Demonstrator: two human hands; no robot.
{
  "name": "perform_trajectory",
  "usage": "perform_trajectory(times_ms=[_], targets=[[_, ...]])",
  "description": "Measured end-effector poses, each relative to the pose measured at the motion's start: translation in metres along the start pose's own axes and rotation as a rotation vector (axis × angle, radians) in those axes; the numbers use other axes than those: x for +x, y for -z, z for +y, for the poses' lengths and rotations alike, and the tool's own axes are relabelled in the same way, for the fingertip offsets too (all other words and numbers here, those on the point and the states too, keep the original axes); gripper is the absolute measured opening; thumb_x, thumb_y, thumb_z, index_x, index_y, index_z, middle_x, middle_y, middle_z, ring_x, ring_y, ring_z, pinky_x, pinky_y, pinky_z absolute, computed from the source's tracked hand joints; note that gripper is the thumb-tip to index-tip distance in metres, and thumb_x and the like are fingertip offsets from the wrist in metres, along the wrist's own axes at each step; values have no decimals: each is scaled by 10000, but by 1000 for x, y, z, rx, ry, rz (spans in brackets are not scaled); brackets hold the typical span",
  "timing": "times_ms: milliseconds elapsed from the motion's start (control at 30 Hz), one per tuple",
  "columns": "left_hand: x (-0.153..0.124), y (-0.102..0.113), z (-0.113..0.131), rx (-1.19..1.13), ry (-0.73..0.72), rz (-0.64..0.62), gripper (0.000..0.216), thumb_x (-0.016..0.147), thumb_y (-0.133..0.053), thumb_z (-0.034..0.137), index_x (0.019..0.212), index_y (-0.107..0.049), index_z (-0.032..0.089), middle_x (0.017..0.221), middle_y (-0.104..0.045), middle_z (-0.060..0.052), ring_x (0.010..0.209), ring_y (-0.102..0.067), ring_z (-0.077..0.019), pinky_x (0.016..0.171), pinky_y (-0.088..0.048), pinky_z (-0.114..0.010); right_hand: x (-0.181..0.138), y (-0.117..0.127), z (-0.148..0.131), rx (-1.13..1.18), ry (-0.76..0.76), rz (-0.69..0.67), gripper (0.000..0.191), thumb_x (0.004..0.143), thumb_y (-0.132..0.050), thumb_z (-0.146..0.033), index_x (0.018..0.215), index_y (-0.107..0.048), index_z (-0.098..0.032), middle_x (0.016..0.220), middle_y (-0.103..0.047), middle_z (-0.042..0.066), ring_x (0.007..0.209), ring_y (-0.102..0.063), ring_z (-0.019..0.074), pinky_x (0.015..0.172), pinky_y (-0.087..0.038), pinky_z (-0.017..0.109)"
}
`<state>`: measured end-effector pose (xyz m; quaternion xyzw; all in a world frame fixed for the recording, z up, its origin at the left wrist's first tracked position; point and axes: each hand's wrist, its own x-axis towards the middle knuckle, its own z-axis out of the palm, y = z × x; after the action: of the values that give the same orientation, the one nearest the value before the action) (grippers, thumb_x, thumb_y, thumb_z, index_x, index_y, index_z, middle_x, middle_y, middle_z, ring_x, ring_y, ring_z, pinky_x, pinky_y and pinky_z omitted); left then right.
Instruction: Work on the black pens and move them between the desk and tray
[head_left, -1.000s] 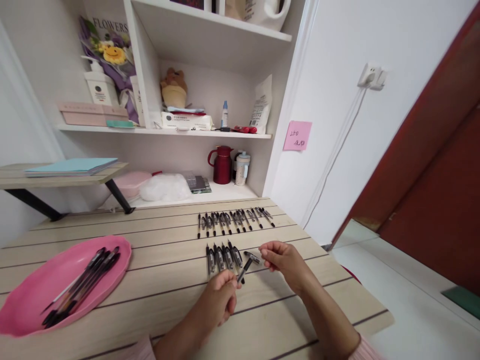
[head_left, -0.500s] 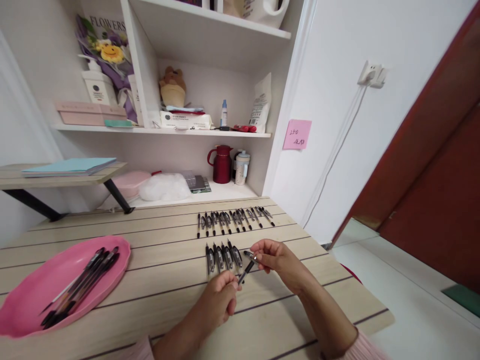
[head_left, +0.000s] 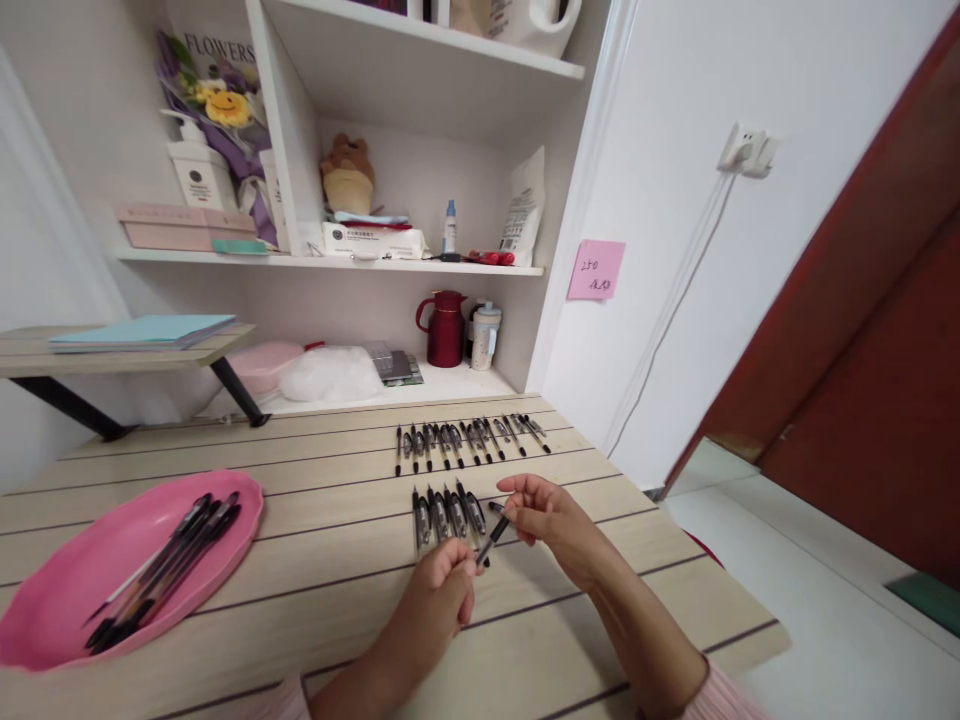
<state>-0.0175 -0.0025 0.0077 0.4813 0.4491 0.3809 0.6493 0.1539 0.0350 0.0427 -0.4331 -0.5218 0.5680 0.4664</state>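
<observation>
My left hand (head_left: pixel 442 592) is closed, pinching a slim clear-and-black pen (head_left: pixel 492 540) by its lower end. The pen slants up and to the right toward my right hand (head_left: pixel 546 512), whose thumb and forefinger close at its upper end. A small dark piece, perhaps a cap, shows by the right fingertips; its exact form is too small to make out. Just beyond my left hand lies a short row of black and clear pens (head_left: pixel 448 512), side by side. Farther back is a longer row of pens and pen parts (head_left: pixel 469 442).
A pink scalloped tray (head_left: pixel 67 560) with several dark pens (head_left: pixel 169 575) sits on the striped wooden table (head_left: pixel 315 620) at left. A small raised stand (head_left: pixel 150 360) bears blue paper. Behind are shelves with a red jug (head_left: pixel 445 328) and a cup (head_left: pixel 485 335).
The right hand's fingers have shifted slightly at the pen's upper end. Both hands otherwise keep their places, and the view has moved very slightly.
</observation>
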Motion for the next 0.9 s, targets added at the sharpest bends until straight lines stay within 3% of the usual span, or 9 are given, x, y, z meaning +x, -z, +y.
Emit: perform_trajectory(times_ms=[267, 400, 733, 900], targets=[[-8, -5, 11, -60, -18, -43, 175, 764, -456, 369, 749, -438, 196, 389, -384, 101, 308, -129, -21, 368, -60, -187, -2, 0, -3, 148, -65, -59, 314, 624, -693, -342, 878, -655, -162, 609, -536, -17, 510, -415, 66, 489, -315, 211], [-10, -7, 12, -56, -23, -27, 184, 761, -468, 374, 747, -428, 196, 396, -381, 103, 304, -134, -17, 366, -57, -187, 1, -4, 3, 215, -30, 7, 272, 581, -733, -334, 762, -672, -141, 548, -515, -21, 476, -385, 60, 459, -280, 211], [-1, -3, 0, 29, -104, 3, 134, 778, -426, 320, 734, -430, 194, 377, -392, 105, 299, -187, -31, 354, -142, -176, 5, -13, 9, 193, -23, 88, 298, 567, -737, -378, 654, -603, -127, 481, -464, -47, 422, -341, 43, 427, -227, 201], [0, -1, -7, 34, -152, 17, 153, 765, -464, 335, 728, -442, 188, 410, -414, 96, 334, -228, -35, 367, -148, -173, 5, -14, 13, 169, -10, 111, 340, 587, -716, -408, 546, -490, -157, 405, -402, -71, 374, -314, 43, 403, -179, 205]])
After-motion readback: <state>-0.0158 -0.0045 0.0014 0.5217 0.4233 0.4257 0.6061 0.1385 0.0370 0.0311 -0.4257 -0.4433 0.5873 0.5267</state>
